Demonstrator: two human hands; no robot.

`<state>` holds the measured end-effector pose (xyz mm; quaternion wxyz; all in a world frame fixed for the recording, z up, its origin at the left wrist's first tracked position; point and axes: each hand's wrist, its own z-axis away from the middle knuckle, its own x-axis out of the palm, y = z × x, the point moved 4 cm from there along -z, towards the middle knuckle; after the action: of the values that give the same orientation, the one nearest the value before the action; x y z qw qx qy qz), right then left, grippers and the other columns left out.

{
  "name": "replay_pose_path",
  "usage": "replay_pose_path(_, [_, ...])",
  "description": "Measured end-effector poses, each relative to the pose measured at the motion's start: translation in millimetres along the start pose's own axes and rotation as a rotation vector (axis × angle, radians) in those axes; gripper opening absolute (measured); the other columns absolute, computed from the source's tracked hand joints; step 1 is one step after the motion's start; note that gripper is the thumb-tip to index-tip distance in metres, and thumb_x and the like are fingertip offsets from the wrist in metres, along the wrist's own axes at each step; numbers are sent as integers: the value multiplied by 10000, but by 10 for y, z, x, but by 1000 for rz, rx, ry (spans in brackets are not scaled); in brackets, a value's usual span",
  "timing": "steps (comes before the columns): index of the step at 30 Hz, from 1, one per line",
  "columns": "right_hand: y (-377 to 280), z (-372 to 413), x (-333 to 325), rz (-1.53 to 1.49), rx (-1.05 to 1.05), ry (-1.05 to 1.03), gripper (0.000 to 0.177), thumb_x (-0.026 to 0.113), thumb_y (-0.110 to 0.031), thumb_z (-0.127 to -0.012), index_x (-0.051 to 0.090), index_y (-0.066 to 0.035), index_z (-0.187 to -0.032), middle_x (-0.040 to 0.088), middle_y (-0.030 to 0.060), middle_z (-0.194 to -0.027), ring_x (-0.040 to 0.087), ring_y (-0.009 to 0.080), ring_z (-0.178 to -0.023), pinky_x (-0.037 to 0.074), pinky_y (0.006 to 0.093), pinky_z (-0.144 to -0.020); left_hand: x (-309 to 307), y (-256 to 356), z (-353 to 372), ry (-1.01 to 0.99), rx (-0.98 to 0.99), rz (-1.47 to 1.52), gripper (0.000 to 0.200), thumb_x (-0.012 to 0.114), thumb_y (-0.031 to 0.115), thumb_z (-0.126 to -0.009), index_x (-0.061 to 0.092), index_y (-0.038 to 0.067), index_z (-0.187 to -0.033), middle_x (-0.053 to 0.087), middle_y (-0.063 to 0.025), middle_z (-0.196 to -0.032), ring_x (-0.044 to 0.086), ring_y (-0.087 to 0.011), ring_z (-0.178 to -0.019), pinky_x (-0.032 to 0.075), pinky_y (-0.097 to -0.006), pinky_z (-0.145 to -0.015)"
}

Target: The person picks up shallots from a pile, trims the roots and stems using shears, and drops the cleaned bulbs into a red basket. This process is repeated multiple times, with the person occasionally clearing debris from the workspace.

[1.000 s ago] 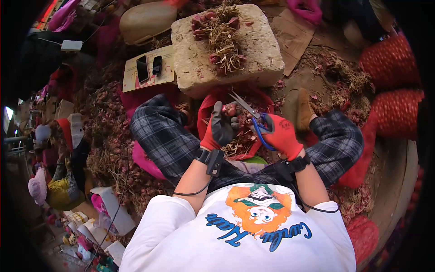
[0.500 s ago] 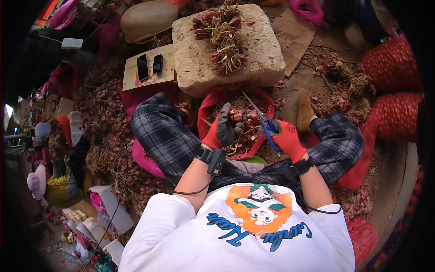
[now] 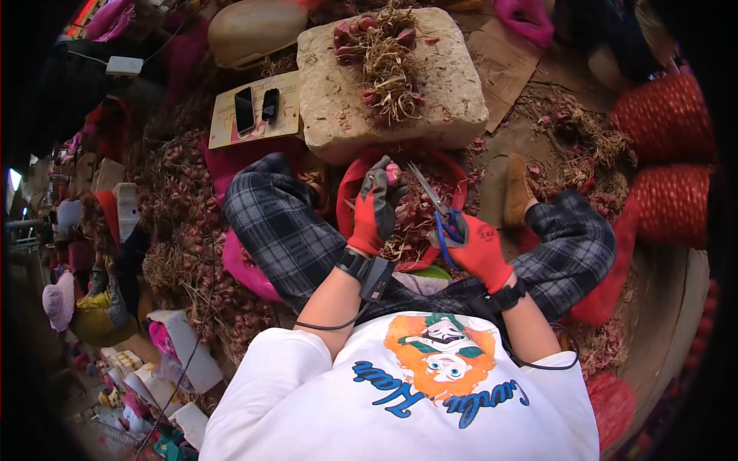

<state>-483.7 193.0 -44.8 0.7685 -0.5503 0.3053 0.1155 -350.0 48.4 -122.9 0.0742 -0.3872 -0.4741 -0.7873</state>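
Observation:
My left hand, in a red glove with a dark grey palm, is closed on a small red onion that shows at its fingertips. In my right hand, also gloved in red, are scissors with blue handles. Their blades point up and left towards the onion, slightly apart and not touching it. Below both hands, between my legs, stands a red basin or bag holding loose onions and dry trimmings.
Ahead, a pale block bears a bunch of onions with dried stems. Left of it, a phone and a small black device lie on a board. Heaped onions cover the left; full red net sacks stand right.
My left hand has lifted and turned, bringing one onion up at its fingertips. The right hand has shifted slightly down with the scissors, whose blades now point more upward.

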Motion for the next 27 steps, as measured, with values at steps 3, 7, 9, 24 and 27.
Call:
replay_pose_path(3, [50, 62, 34, 120, -99, 58, 396, 697, -412, -730, 594, -87, -933, 620, 98, -821, 618, 284, -751, 475, 365, -641, -25, -11, -19, 46, 31, -13, 445, 507, 341, -944, 432, 87, -1301, 496, -45, -1187, 542, -126, -951, 499, -286, -825])
replay_pose_path(7, [91, 80, 77, 192, -136, 75, 392, 707, -392, -698, 567, -97, -914, 593, 87, -812, 605, 286, -755, 467, 380, -630, -102, -51, -54, 29, 75, -162, 435, 517, 315, -940, 437, 79, -1296, 478, -17, -1194, 510, -107, -982, 476, -280, -846])
replay_pose_path(9, [102, 76, 84, 230, -123, 63, 407, 714, -393, -684, 563, -96, -918, 596, 84, -828, 604, 286, -767, 467, 381, -634, -23, -10, -11, 23, 19, -88, 415, 536, 238, -936, 430, 86, -1307, 501, 26, -1068, 496, -80, -942, 440, -264, -857])
replay_pose_path(24, [126, 57, -25, 724, -216, -40, 412, 725, -362, -670, 530, -97, -920, 575, 63, -867, 605, 238, -780, 471, 361, -640, -9, -73, 82, 34, -100, -97, 545, 569, 362, -906, 404, 77, -1339, 477, -16, -1155, 498, -115, -1003, 468, -289, -860])
replay_pose_path(27, [160, 38, -55, 579, -190, -55, 354, 708, -360, -697, 539, -103, -872, 594, 72, -837, 607, 255, -771, 468, 363, -638, -16, -87, 57, 20, -56, -114, 513, 551, 320, -926, 400, 71, -1348, 479, -1, -1143, 497, -105, -971, 471, -292, -854])
